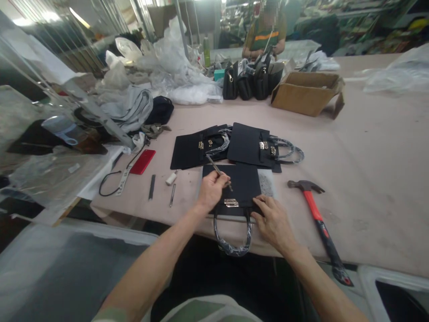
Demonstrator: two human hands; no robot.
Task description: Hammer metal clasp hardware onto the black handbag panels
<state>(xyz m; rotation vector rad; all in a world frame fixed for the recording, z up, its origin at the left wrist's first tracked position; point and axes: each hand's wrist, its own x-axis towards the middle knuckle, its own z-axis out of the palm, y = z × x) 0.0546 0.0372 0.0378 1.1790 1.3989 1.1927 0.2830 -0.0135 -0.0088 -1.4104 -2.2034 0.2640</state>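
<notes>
My left hand (212,190) is closed around a thin metal tool (216,166), slanted over a black handbag panel (239,179); its exact kind is unclear. A metal clasp (231,203) sits near the panel's front edge, just below the tool's lower tip. My right hand (271,220) lies with fingers apart on the panel's right front corner. Toward me, a plastic-wrapped handle (233,248) hangs over the table edge. Under the panel shows a pale speckled slab (267,183).
Behind lie more black bag panels (248,143) with clasps and handles. A claw hammer (317,210) rests at right. On the left are a red phone (143,162), a small white bottle (171,178) and a metal rod (172,195). Farther back stand a cardboard box (301,96) and a person (264,38).
</notes>
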